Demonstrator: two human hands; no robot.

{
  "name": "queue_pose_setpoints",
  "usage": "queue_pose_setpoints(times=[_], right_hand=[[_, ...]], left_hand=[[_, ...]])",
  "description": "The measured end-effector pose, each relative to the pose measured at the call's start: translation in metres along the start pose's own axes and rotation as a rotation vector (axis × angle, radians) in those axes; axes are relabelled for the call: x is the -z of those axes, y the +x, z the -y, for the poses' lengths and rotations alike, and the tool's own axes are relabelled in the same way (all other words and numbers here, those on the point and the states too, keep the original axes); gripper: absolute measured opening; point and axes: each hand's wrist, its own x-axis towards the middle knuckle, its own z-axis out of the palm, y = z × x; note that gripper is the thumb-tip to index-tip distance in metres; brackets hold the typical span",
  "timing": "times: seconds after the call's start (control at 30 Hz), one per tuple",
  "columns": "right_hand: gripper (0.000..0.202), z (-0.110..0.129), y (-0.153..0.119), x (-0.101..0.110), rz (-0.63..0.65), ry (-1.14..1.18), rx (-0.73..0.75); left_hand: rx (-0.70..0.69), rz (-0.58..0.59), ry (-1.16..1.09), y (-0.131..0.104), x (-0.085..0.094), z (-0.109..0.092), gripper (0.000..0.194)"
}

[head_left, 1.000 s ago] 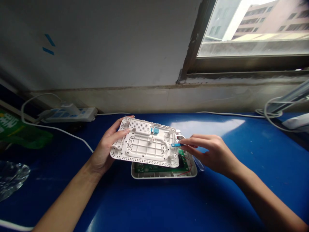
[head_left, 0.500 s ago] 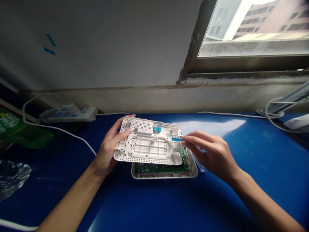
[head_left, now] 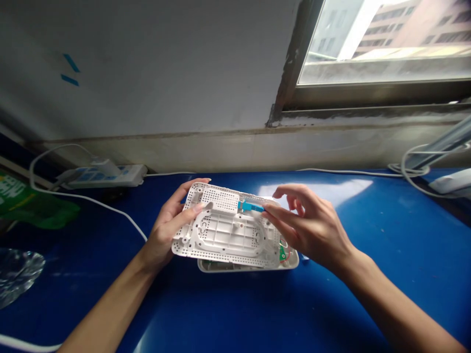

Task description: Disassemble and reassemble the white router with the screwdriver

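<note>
My left hand (head_left: 167, 228) grips a white perforated plastic cover (head_left: 228, 238) by its left end, thumb on its inner face. The cover is raised and tilted above a white lower housing (head_left: 246, 268). A corner of green circuit board (head_left: 282, 252) with a thin red wire shows at the right; the cover hides the rest. A small blue adapter (head_left: 243, 206) sits near the cover's upper edge. My right hand (head_left: 312, 220) pinches a blue fibre-optic connector (head_left: 256, 208), its front end at the adapter; whether it is fully inserted I cannot tell.
A white power strip (head_left: 106, 175) with cables lies at the back left, near a green bottle (head_left: 35, 201). Clear crinkled plastic (head_left: 18, 277) lies at the left. Coiled white cable (head_left: 414, 166) is at the back right of the blue table (head_left: 235, 314), below a window.
My right hand has moved left with the blue connector, from the cover's right edge to the blue adapter. The cover has dropped slightly and covers more of the circuit board.
</note>
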Motion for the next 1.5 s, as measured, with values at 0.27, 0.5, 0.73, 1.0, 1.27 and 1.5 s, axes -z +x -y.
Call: queue_pose_setpoints(times=[0.27,0.5,0.73,1.0,1.27,1.5], right_hand=[[0.008,-0.003,-0.002,-0.003,0.007,0.033,-0.041],[0.014,-0.001,-0.002,-0.007,0.035,0.154,-0.018],[0.025,0.0,-0.006,-0.013,0.045,0.316,-0.127],[0.019,0.003,-0.005,-0.011,0.101,0.347,-0.061],[0.014,0.001,-0.003,-0.013,0.113,0.183,0.044],[0.011,0.003,-0.004,-0.013,0.093,0.232,-0.014]], left_hand=[[0.014,0.013,-0.005,0.0,0.0,0.0,0.047],[0.003,0.023,-0.012,0.0,0.0,0.001,0.048],[0.029,0.038,-0.025,-0.001,0.0,0.006,0.055],[0.047,0.073,-0.028,-0.002,-0.001,0.002,0.058],[0.067,0.082,-0.023,-0.002,0.0,0.001,0.062],[0.069,0.1,-0.044,0.0,0.0,0.004,0.066]])
